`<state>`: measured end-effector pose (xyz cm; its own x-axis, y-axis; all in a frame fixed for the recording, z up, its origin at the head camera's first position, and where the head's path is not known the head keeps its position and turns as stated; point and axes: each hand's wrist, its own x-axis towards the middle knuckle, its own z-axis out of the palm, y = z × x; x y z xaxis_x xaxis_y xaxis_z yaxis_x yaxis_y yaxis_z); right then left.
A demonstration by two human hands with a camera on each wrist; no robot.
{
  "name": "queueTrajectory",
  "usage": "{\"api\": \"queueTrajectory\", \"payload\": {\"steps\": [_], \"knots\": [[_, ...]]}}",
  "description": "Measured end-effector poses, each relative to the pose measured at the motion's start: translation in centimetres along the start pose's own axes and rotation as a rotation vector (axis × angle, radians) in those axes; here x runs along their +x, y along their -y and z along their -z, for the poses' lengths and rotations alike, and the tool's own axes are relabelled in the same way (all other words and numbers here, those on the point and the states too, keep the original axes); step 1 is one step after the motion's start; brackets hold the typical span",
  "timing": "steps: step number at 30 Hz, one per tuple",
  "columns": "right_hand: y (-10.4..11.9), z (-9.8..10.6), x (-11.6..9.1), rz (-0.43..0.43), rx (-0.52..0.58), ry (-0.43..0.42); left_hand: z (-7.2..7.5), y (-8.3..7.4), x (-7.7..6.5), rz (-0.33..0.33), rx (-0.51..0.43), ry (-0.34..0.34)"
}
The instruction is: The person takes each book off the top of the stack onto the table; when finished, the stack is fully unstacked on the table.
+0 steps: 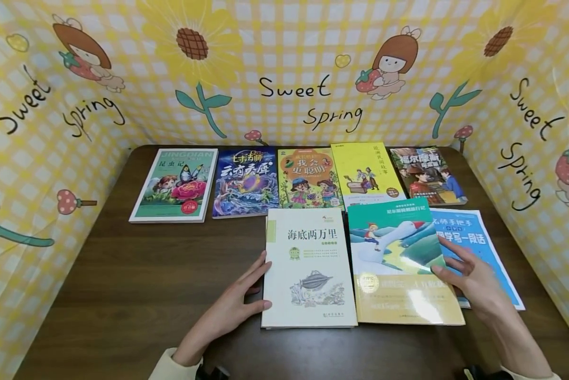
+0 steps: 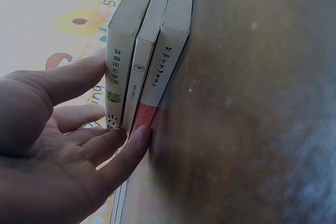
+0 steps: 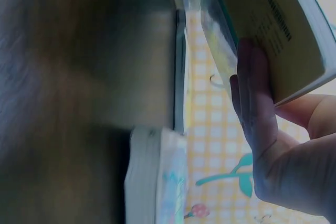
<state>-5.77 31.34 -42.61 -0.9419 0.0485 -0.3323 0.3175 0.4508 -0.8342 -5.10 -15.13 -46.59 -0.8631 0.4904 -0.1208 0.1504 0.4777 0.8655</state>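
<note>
A white book with an airship drawing (image 1: 308,264) tops a stack of three books. My left hand (image 1: 237,295) is at the stack's left side, its fingers and thumb touching the spines. In the left wrist view, the lowest spine (image 2: 163,72) has a red band. A green-and-yellow book with a white goose (image 1: 398,295) is raised beside the stack, tilted. My right hand (image 1: 479,279) pinches its right edge, thumb on the front cover and fingers (image 3: 257,93) under the back cover. Beneath that hand lies a blue book (image 1: 493,264), partly hidden.
Along the back of the brown table (image 1: 146,279) lie an insect book (image 1: 175,184), a purple-blue book (image 1: 246,184), an orange book (image 1: 308,184), a yellow book (image 1: 367,174) and a detective-style book (image 1: 426,174). A yellow checked cloth (image 1: 284,47) walls the back and sides.
</note>
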Motion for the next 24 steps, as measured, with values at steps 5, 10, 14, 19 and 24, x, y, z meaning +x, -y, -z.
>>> {"api": "queueTrajectory", "payload": {"steps": [5, 10, 14, 19, 24], "knots": [[-1.4, 0.6, 0.1, -0.041, -0.091, -0.014, -0.1, 0.1, 0.1, 0.011, -0.017, 0.007], [-1.9, -0.5, 0.6, 0.000, -0.218, -0.018, 0.0, 0.0, 0.1, 0.009, -0.027, 0.002], [-1.4, -1.7, 1.2, 0.032, -0.311, -0.039, 0.1, 0.0, 0.0, 0.000, -0.021, -0.003], [-1.4, -2.3, 1.0, 0.120, -0.398, -0.109, -0.1, 0.1, 0.0, 0.014, -0.029, 0.003], [-1.3, -2.5, 0.5, 0.202, -0.460, -0.181, -0.1, 0.2, 0.1, 0.021, -0.027, 0.002]]}}
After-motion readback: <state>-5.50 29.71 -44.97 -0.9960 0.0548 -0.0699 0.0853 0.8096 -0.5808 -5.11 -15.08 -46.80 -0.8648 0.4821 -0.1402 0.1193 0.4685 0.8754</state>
